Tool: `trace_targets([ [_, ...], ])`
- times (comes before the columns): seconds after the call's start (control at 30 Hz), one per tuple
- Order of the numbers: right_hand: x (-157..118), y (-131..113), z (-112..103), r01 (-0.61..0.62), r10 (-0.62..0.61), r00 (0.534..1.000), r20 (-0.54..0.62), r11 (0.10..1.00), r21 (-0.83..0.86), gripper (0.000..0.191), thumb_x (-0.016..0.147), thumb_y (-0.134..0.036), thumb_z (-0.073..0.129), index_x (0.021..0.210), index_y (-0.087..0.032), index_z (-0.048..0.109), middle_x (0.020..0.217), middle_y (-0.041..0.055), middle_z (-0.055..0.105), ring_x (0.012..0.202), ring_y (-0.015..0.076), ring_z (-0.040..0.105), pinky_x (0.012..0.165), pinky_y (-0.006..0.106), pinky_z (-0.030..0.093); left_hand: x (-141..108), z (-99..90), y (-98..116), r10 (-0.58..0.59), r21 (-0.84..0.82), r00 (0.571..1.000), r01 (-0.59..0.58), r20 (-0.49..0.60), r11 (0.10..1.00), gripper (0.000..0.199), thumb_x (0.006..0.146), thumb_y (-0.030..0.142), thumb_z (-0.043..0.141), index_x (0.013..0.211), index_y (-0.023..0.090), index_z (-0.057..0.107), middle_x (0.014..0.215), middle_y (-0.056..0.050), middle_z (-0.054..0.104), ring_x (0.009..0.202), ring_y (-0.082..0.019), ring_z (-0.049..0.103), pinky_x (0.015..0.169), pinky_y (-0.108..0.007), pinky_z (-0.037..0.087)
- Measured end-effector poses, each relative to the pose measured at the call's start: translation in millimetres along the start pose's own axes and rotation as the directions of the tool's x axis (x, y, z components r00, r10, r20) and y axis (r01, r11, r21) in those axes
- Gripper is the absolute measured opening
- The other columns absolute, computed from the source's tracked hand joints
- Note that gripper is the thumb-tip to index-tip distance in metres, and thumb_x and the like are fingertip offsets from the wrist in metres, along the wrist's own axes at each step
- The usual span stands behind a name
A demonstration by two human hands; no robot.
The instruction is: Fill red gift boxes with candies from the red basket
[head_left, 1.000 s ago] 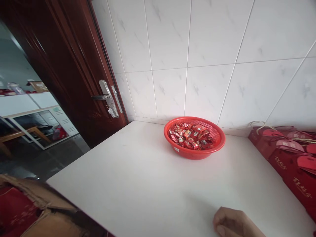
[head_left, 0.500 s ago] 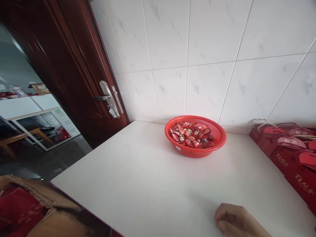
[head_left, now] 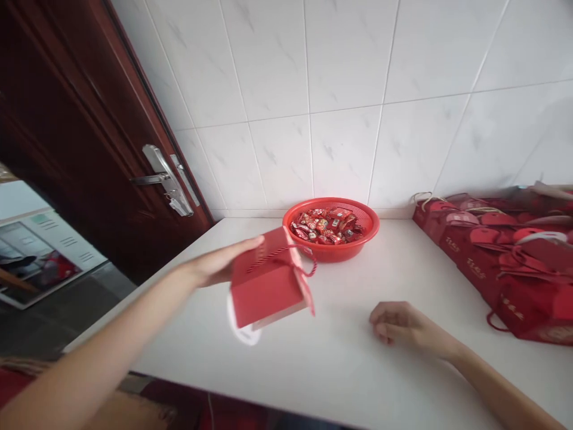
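My left hand [head_left: 226,258] grips a red paper gift box [head_left: 268,283] by its far left side and holds it tilted above the white table [head_left: 331,370]. A twisted red cord hangs from the box, its flaps stand apart, and a white rounded piece sticks out below. My right hand [head_left: 398,322] rests on the table to the right with its fingers curled in; nothing shows in them. Behind the gift box stands a red plastic basket [head_left: 335,254] holding many red-wrapped sweets [head_left: 329,226].
Rows of red gift boxes [head_left: 481,263] with cord handles line the table's right side. A tiled wall [head_left: 277,161] closes off the back. At left is a dark wooden door [head_left: 89,119] with a metal handle. A torn cardboard box [head_left: 129,412] sits below the table's front edge.
My left arm has come into view from the left, bringing the red gift box over the table. The view has swung right, and more of my right forearm shows.
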State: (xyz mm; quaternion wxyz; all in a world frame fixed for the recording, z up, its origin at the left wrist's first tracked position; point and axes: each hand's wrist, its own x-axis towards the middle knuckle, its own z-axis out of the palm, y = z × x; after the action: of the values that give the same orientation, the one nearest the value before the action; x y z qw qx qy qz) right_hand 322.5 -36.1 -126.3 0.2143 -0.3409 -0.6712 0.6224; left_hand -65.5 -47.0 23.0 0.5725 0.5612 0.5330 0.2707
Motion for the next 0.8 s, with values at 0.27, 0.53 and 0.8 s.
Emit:
trace_targets([
  [0.27,1,-31,-7,0.27,-0.31,0.908,-0.283,0.948,-0.171,0.055,0.091,-0.06,0.058,0.133,-0.026,0.049,0.132,0.0152,0.058,0.103,0.025,0.066,0.087,0.043,0.055,73,93.7,-23,0.126,-0.461,0.898,0.094,0.422,0.882,0.055,0.091,0.064,0.053,0.118,0.018,0.067,0.117,-0.013,0.072,0.105,-0.031,0.067,0.086,-0.039,0.052],
  [0.53,35,-81,18,0.391,-0.529,0.803,-0.273,0.815,-0.429,0.043,0.094,-0.04,0.055,0.134,-0.027,0.048,0.136,0.011,0.058,0.119,0.025,0.059,0.098,0.043,0.051,87,81.8,-50,-0.125,-0.246,0.918,0.229,0.376,0.942,0.101,0.072,0.094,0.037,0.121,0.011,0.067,0.111,-0.02,0.073,0.087,-0.031,0.073,0.07,-0.034,0.053],
  [0.8,73,-71,27,0.148,-0.346,0.832,-0.433,0.892,-0.428,0.028,0.077,-0.019,0.049,0.104,-0.021,0.055,0.101,0.0044,0.067,0.051,0.0093,0.053,0.051,0.027,0.045,65,48.5,-63,-0.092,0.087,0.99,0.102,-0.111,0.991,0.089,0.078,0.089,0.035,0.133,0.023,0.059,0.131,-0.014,0.064,0.078,-0.025,0.073,0.071,-0.035,0.056],
])
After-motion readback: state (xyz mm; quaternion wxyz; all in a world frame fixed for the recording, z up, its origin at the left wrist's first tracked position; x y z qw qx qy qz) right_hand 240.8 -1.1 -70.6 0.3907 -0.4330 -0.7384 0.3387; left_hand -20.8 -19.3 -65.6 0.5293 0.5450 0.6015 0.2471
